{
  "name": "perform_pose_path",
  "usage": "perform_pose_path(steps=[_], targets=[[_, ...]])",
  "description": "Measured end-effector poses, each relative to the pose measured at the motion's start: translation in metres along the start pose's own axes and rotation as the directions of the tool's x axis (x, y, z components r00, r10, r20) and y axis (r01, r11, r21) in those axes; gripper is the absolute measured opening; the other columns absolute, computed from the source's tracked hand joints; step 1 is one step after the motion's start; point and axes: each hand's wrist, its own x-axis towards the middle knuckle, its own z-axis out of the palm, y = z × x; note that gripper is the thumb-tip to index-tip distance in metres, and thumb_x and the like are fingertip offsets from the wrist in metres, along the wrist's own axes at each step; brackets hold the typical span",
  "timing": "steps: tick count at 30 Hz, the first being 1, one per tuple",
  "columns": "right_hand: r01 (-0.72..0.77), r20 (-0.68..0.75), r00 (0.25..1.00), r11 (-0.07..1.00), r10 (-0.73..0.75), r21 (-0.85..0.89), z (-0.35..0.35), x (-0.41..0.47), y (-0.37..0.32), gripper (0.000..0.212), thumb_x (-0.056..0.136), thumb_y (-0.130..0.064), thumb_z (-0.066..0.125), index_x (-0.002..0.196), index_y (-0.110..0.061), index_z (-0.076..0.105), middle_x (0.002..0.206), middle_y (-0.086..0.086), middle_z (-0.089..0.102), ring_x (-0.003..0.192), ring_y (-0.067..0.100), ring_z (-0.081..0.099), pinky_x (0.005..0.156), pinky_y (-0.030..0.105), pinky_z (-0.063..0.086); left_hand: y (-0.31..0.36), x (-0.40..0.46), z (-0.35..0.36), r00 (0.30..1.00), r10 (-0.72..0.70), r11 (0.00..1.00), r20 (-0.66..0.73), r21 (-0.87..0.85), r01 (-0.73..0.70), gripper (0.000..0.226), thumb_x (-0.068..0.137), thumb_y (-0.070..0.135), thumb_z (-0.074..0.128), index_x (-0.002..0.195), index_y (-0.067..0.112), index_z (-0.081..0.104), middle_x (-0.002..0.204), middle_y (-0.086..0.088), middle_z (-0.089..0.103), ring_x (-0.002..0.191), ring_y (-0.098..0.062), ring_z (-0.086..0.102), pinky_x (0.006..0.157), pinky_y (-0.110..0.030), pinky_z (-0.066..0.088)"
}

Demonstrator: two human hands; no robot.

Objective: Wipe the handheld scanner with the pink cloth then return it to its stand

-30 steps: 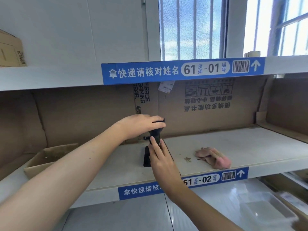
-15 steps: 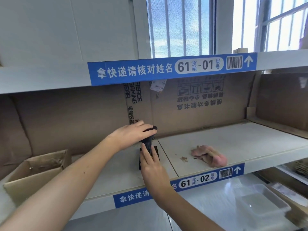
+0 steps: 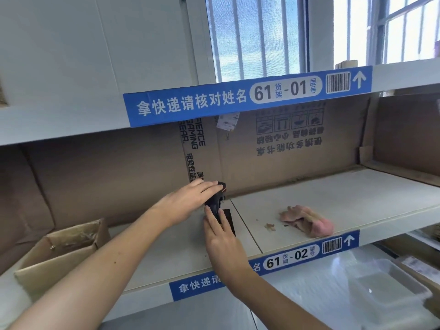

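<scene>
The left hand (image 3: 190, 201) is laid over the head of the handheld scanner (image 3: 215, 202), fingers curled around it. The right hand (image 3: 222, 244) is held flat and open, its fingertips (image 3: 209, 214) pressed against the scanner's handle and the stand (image 3: 228, 220) below; nothing is gripped by it. The scanner is held nearly upright, its long axis leaning slightly back, directly above the stand. It appears to be being seated or lifted; which cannot be told. The pink cloth (image 3: 307, 223) lies crumpled on the same shelf (image 3: 345, 194), well right of the stand, nearer the right hand.
</scene>
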Motion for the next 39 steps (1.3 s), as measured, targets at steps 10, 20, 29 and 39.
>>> perform_pose_path(steps=[10, 20, 29, 39], targets=[[-0.002, -0.031, 1.0, 0.999, 0.003, 0.036, -0.001, 0.008, 0.004, 0.08, 0.087, 0.009, 0.057, 0.15, 0.001, 0.009, 0.161, 0.011, -0.01, 0.146, 0.037, -0.001, 0.114, 0.039, 0.03, 0.009, 0.004, 0.006, 0.995, -0.082, 0.987, 0.05, -0.135, 0.088, 0.092, 0.088, -0.017, 0.049, 0.158, 0.016, 0.001, 0.165, -0.003, 0.013, 0.149, -0.021, 0.017, 0.119, -0.025, 0.016], [0.028, -0.062, 0.998, 0.999, -0.03, -0.022, -0.009, 0.001, 0.006, 0.098, 0.051, 0.003, 0.09, 0.137, 0.008, 0.043, 0.152, 0.02, 0.034, 0.139, 0.037, 0.028, 0.099, 0.039, 0.05, 0.019, -0.011, 0.003, 0.996, -0.084, 0.996, 0.042, -0.038, 0.085, 0.115, 0.074, -0.017, 0.062, 0.158, 0.017, -0.008, 0.166, 0.002, -0.009, 0.152, -0.017, 0.008, 0.111, -0.029, 0.036], [0.071, -0.01, 0.997, 0.982, -0.074, -0.176, -0.001, -0.008, 0.015, 0.081, 0.092, 0.005, 0.055, 0.151, -0.004, 0.0, 0.16, 0.012, -0.013, 0.146, 0.033, -0.011, 0.118, 0.038, 0.023, 0.013, -0.032, 0.01, 1.0, 0.012, 0.993, 0.014, 0.114, -0.014, 0.112, 0.076, -0.017, 0.059, 0.156, 0.011, -0.014, 0.16, -0.003, -0.025, 0.151, -0.018, -0.007, 0.121, -0.028, 0.001], [0.133, 0.009, 0.991, 0.946, -0.137, -0.295, -0.003, -0.007, 0.018, 0.073, 0.089, 0.009, 0.053, 0.149, 0.002, 0.012, 0.16, 0.019, -0.002, 0.146, 0.034, -0.01, 0.12, 0.045, 0.012, 0.024, -0.034, 0.009, 0.999, -0.042, 0.996, -0.024, 0.077, 0.044, 0.097, 0.086, -0.016, 0.048, 0.156, 0.012, -0.013, 0.163, -0.003, -0.023, 0.15, -0.018, -0.013, 0.123, -0.033, 0.009]])
